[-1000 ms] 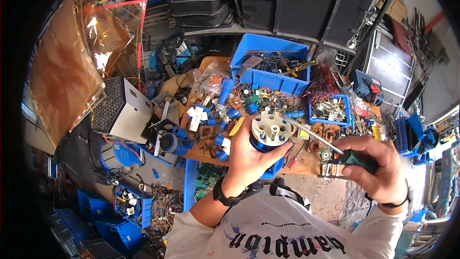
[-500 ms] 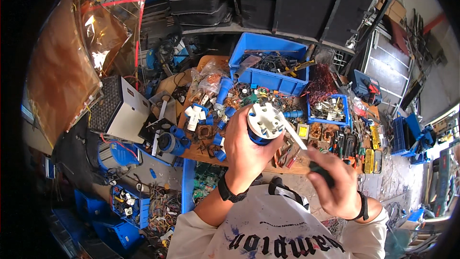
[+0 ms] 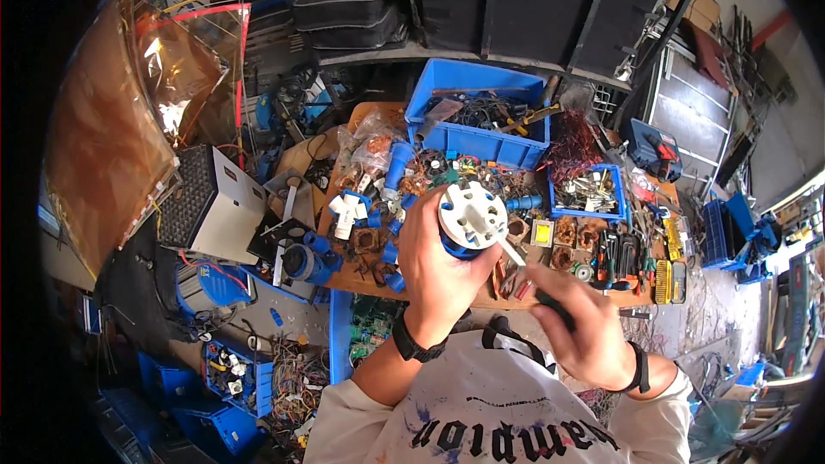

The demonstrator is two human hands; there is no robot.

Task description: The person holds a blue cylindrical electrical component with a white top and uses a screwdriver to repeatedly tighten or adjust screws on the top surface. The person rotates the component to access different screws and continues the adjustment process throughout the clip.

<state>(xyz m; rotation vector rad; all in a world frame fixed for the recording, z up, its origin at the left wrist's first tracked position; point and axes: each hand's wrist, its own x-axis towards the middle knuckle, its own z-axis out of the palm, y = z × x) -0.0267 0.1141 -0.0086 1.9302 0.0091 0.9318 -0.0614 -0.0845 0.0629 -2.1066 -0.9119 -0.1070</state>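
Above the near edge of the workbench, my left hand (image 3: 430, 262) is wrapped round a blue industrial electrical connector (image 3: 471, 216). Its round white face, notched and pierced with several holes, is turned up. My right hand (image 3: 584, 318) is closed on a screwdriver (image 3: 514, 253) with a dark handle and a pale shaft. The shaft's tip meets the lower right rim of the white face; exactly where it touches I cannot tell.
Electrical parts and scraps lie over the wooden bench (image 3: 344, 279). Behind stands a large blue crate (image 3: 494, 148) of cables; right of it, a small blue tray (image 3: 589, 212) of metal pieces. Hand tools (image 3: 614, 258) lie right. Blue bins (image 3: 215, 421) stand lower left.
My right hand has moved left and slightly down, bringing the screwdriver tip lower along the connector's right rim. My left hand has shifted slightly, tilting the white face a little.
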